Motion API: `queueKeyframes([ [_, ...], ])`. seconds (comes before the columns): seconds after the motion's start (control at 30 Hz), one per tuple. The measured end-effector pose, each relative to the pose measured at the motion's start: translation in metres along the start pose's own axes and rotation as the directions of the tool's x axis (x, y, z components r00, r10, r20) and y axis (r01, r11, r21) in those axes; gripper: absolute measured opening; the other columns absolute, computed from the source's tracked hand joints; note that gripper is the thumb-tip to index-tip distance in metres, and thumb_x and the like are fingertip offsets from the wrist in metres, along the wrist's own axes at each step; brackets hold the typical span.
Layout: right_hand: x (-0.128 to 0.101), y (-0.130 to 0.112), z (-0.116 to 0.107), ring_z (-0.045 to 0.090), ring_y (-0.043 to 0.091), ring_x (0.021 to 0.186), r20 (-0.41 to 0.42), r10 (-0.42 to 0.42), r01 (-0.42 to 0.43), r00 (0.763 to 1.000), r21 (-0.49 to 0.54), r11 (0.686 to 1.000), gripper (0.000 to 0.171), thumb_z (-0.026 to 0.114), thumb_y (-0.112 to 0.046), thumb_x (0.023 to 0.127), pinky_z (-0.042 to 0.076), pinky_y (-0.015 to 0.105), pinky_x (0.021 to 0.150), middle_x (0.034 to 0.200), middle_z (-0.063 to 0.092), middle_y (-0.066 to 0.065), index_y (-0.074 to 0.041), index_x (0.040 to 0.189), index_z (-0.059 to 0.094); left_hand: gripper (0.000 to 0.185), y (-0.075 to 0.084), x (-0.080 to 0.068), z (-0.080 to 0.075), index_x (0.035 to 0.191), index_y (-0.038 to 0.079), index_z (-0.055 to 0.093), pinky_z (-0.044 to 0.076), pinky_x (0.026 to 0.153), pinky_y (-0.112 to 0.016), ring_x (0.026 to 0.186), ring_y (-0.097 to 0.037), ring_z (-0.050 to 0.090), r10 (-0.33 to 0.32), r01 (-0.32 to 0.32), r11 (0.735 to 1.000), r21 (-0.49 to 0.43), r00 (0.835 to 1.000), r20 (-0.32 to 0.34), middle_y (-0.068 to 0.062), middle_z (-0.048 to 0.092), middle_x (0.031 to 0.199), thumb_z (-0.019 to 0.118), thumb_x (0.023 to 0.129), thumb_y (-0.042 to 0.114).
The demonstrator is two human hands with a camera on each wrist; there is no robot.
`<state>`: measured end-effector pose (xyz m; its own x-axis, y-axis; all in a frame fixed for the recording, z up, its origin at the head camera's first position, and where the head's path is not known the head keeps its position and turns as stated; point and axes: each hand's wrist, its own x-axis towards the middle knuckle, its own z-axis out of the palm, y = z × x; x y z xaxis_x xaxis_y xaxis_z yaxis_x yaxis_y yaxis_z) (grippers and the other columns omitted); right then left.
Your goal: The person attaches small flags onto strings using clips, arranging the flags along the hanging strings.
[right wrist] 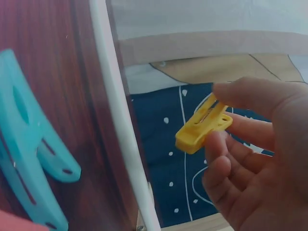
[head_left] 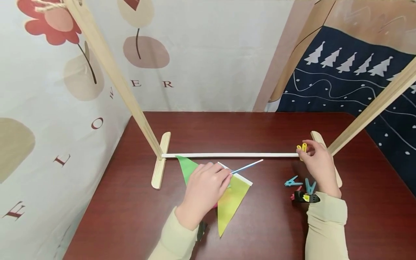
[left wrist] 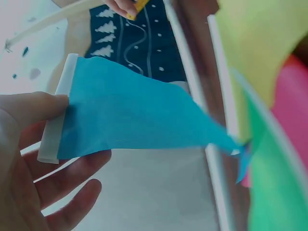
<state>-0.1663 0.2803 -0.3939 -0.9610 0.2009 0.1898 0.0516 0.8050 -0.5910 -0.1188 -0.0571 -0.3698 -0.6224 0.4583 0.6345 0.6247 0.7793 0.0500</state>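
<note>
My left hand (head_left: pixel 205 185) pinches a blue pennant flag (left wrist: pixel 120 108) at its white top band, thumb on one side and fingers behind. In the head view this flag shows nearly edge-on. Below that hand lie a yellow-green pennant (head_left: pixel 232 204) with a white band and a green pennant (head_left: pixel 186 167); the left wrist view also shows a pink pennant (left wrist: pixel 293 101). My right hand (head_left: pixel 320 168) pinches a yellow clothespin (right wrist: pixel 198 129) by its handle ends, near the right end of a white rod (head_left: pixel 234 155). Blue clothespins (head_left: pixel 292 181) lie on the table below it.
Wooden posts rise at the left (head_left: pixel 120 79) and right (head_left: pixel 373 108), each on a flat wooden foot. The white rod runs low between them. A pink clothespin (head_left: pixel 297 190) lies partly hidden beside the right wrist's black device (head_left: pixel 307 197). Printed cloth hangs behind the dark table (head_left: pixel 260 231).
</note>
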Motion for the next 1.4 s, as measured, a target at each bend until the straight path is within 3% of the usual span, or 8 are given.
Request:
queueKeyframes([
  [0.27,-0.003,-0.017,-0.006,0.053,0.024,0.083,-0.074,-0.002,0.005,0.997,0.045,0.999,0.050,0.052,-0.039,0.087,0.042,0.030,0.058,0.102,0.052,0.013,-0.008,0.126,0.048,0.009,0.006,0.016,-0.027,0.081,0.021,0.070,0.040,0.062,-0.025,0.069,-0.011,0.053,0.073,-0.071,0.997,0.040,0.996,-0.045,0.010,0.060,0.074,0.061,0.081,0.022],
  [0.5,-0.002,-0.043,-0.012,0.054,0.012,0.081,-0.123,-0.070,0.083,0.990,0.104,0.991,0.043,0.054,-0.035,0.086,0.040,0.015,0.056,0.105,0.052,0.005,-0.015,0.124,0.051,0.010,0.001,0.024,-0.049,0.078,0.017,0.070,0.042,0.059,-0.025,0.065,-0.011,0.054,0.065,-0.060,0.995,0.076,0.996,-0.062,0.007,0.059,0.071,0.063,0.081,0.023],
  [0.77,0.003,-0.080,-0.021,0.056,0.010,0.085,-0.109,-0.168,0.187,0.980,0.194,0.963,0.042,0.061,-0.032,0.083,0.041,0.006,0.066,0.105,0.057,0.001,-0.019,0.122,0.052,0.011,-0.015,0.041,-0.059,0.078,0.017,0.071,0.033,0.049,-0.023,0.057,-0.012,0.048,0.003,0.002,0.994,0.113,0.999,-0.051,0.005,0.055,0.069,0.063,0.080,0.023],
  [0.97,0.008,-0.108,-0.030,0.057,0.010,0.086,-0.121,-0.237,0.259,0.964,0.222,0.940,0.043,0.063,-0.033,0.081,0.043,0.008,0.070,0.103,0.061,0.002,-0.019,0.121,0.054,0.015,-0.031,0.059,-0.061,0.070,0.015,0.068,0.029,0.047,-0.024,0.051,-0.014,0.042,0.048,-0.036,0.982,0.183,0.997,-0.063,0.003,0.047,0.061,0.058,0.081,0.017],
  [1.13,0.011,-0.127,-0.035,0.057,0.009,0.086,-0.138,-0.269,0.296,0.953,0.243,0.924,0.044,0.063,-0.035,0.081,0.044,0.011,0.071,0.101,0.062,-0.001,-0.021,0.122,0.054,0.026,-0.043,0.070,-0.064,0.056,0.013,0.056,0.027,0.045,-0.025,0.048,-0.015,0.038,0.076,-0.061,0.963,0.261,0.996,-0.048,0.002,0.041,0.056,0.053,0.082,0.014],
  [1.4,0.012,-0.144,-0.041,0.057,0.006,0.084,-0.185,-0.311,0.354,0.932,0.289,0.889,0.040,0.064,-0.030,0.081,0.044,0.011,0.071,0.102,0.061,-0.003,-0.029,0.120,0.056,0.025,-0.061,0.092,-0.082,0.055,0.013,0.056,0.027,0.044,-0.025,0.046,-0.016,0.037,0.121,-0.116,0.922,0.368,0.993,0.009,0.000,0.041,0.054,0.055,0.080,0.013],
])
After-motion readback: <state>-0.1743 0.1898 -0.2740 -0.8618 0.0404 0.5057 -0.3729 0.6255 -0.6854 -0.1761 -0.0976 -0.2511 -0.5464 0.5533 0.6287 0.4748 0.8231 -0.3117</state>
